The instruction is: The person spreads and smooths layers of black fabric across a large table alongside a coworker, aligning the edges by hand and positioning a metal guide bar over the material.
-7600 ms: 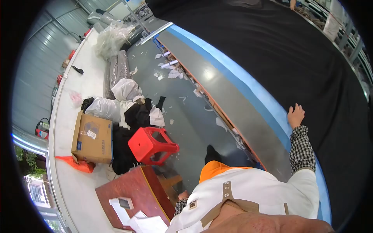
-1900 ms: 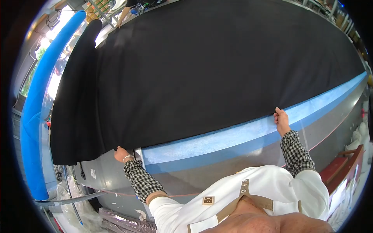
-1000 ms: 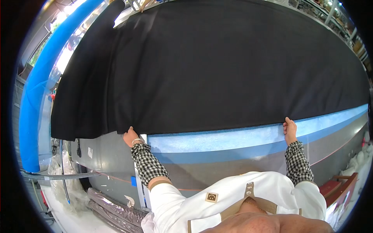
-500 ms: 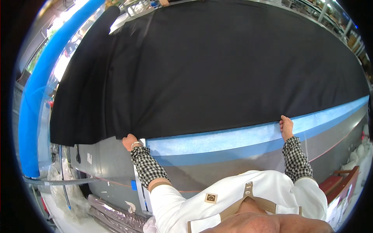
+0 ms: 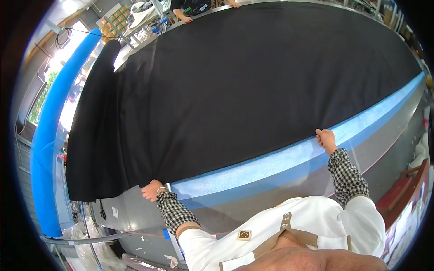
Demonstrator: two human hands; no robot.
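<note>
A wide black fabric (image 5: 235,86) lies over a long table, on top of light blue sheets (image 5: 253,176) whose edges show along the near side. My left hand (image 5: 152,190) is closed on the fabric's near edge at the lower left, beside a metal strip. Farther right, my right hand (image 5: 326,139) pinches the same edge, just above the light blue layer. At the left end the fabric hangs in folds. Both my forearms are in checked sleeves.
A blue roll (image 5: 47,135) stands at the left, near a curved metal rail (image 5: 86,240) and clear plastic. Across the table, a co-worker (image 5: 194,7) has both hands at the far edge. A dark red wooden piece (image 5: 402,192) is at the lower right.
The view has swung, bringing the co-worker's body and hands into sight at the far edge. My left hand appears lower in view. Both my hands remain at the fabric's edge.
</note>
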